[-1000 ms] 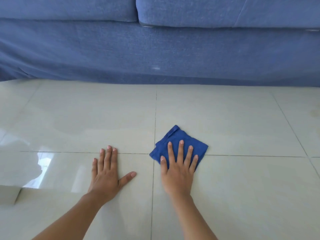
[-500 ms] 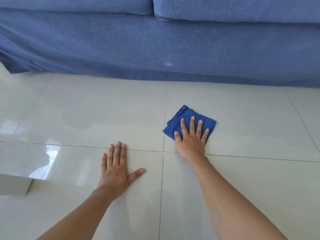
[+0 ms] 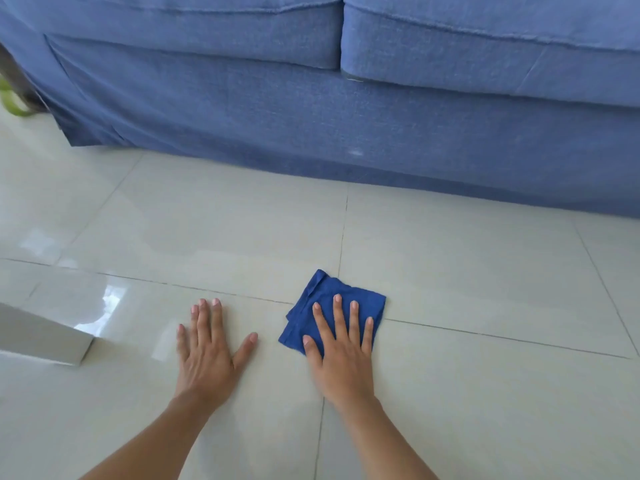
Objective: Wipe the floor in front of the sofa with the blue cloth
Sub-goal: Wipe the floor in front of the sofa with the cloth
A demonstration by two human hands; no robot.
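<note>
A folded blue cloth (image 3: pixel 327 299) lies flat on the glossy pale tiled floor (image 3: pixel 485 278), at a crossing of grout lines. My right hand (image 3: pixel 343 344) presses down on it with fingers spread, palm covering its near half. My left hand (image 3: pixel 207 344) rests flat on the bare tile to the left of the cloth, fingers apart, holding nothing. The blue sofa (image 3: pixel 311 109) runs across the top of the view, its skirt reaching the floor well beyond the cloth.
A white box-like corner (image 3: pixel 45 337) sits on the floor at the left edge, near my left hand. Something green (image 3: pixel 12 102) shows beside the sofa's left end. Window glare reflects off the tiles at left.
My right hand has pulled the cloth back toward me from its farther reach half a second ago. The view has tilted up and swung left, showing more of the sofa. My left hand stays planted.
</note>
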